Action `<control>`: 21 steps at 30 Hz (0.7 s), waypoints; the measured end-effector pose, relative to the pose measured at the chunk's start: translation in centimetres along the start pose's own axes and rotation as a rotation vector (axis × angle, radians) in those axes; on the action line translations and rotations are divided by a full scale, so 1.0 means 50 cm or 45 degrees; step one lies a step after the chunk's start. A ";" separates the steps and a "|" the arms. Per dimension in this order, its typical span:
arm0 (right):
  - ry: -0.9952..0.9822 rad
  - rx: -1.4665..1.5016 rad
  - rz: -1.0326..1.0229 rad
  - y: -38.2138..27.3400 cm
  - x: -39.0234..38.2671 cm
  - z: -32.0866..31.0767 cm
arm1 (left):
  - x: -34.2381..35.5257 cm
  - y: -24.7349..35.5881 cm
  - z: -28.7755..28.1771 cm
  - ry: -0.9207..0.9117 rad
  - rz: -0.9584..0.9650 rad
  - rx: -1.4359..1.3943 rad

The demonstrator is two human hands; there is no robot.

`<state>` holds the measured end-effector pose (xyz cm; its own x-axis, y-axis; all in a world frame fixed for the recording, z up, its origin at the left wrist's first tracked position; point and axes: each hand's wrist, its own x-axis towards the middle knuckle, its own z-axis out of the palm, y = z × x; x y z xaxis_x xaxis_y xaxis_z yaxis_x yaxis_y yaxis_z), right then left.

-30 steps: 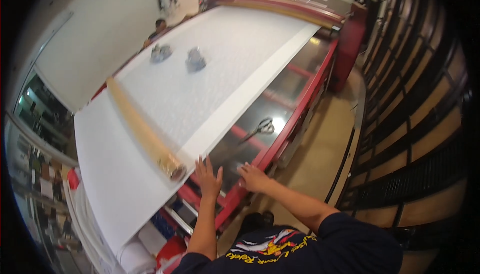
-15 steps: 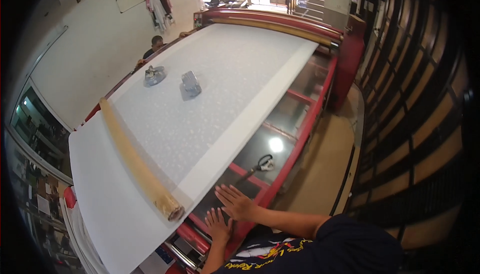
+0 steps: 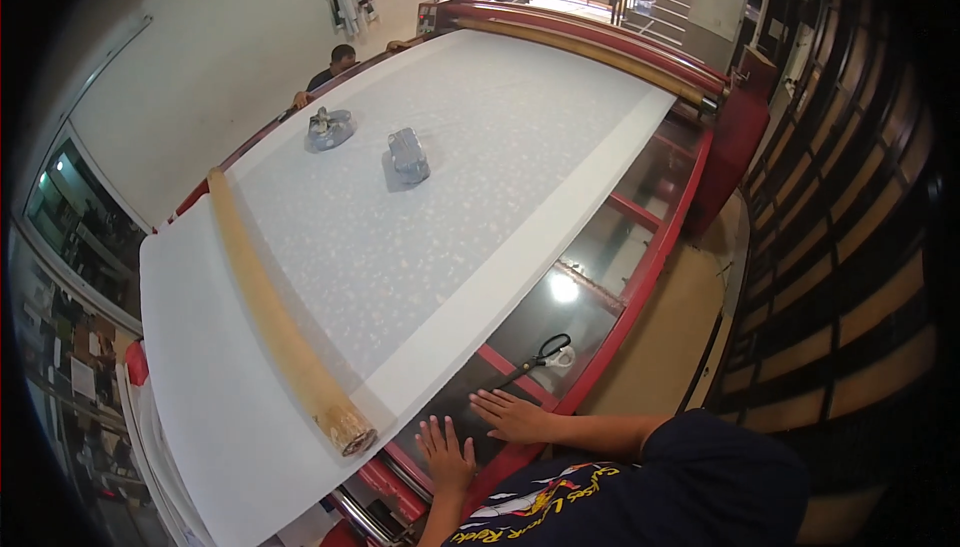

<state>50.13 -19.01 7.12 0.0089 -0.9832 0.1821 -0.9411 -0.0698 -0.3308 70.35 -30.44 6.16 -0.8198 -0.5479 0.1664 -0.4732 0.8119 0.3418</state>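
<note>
My left hand [image 3: 447,455] lies palm down with its fingers spread, close to the near edge of the white sheet [image 3: 215,387]. Just to its right, my right hand [image 3: 510,417] is flat with fingers stretched out, over the dark panel of the red-framed table. Neither holds anything. Beyond my right hand lies a pair of scissors [image 3: 538,359] with dark blades and one white handle loop. A long brown cardboard tube [image 3: 280,322] rests across the sheet, left of my hands. Under and past it stretches a pale, lightly patterned sheet [image 3: 400,247].
Two grey wrapped weights, one round [image 3: 330,129] and one blocky [image 3: 408,157], sit on the patterned sheet. A person [image 3: 335,65] is at the table's far left side. A red roller machine [image 3: 590,42] spans the far end. A dark grille [image 3: 830,277] runs along the right.
My view has shifted, so the whole table sits differently in the picture. My hands have moved slightly apart, both still flat. The scissors, tube and weights keep their places on the table.
</note>
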 end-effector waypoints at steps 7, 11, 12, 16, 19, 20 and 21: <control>-0.165 -0.203 -0.220 -0.012 0.073 -0.049 | -0.048 0.021 0.049 0.141 -0.150 0.150; 0.138 0.141 -0.422 0.016 0.045 -0.038 | -0.035 0.039 0.052 -0.069 -0.339 0.059; -0.066 0.144 -0.365 0.044 0.019 -0.006 | -0.025 0.049 0.048 -0.064 -0.411 -0.031; -0.538 -0.057 -0.260 0.047 0.003 0.007 | -0.033 0.077 0.046 0.165 -0.454 0.169; -0.136 0.084 -0.467 0.022 0.049 0.001 | -0.042 0.102 0.049 -0.075 -0.522 0.189; -0.129 0.083 -0.475 0.022 0.048 -0.013 | -0.069 0.079 0.081 -0.161 -0.509 0.241; -0.027 0.130 -0.482 0.016 0.047 -0.043 | -0.057 0.083 0.085 -0.156 -0.504 0.247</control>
<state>48.66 -21.02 9.25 0.3570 -0.8879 0.2903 -0.8314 -0.4437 -0.3346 69.35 -24.62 3.16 -0.5905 -0.8050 -0.0568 -0.7996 0.5742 0.1759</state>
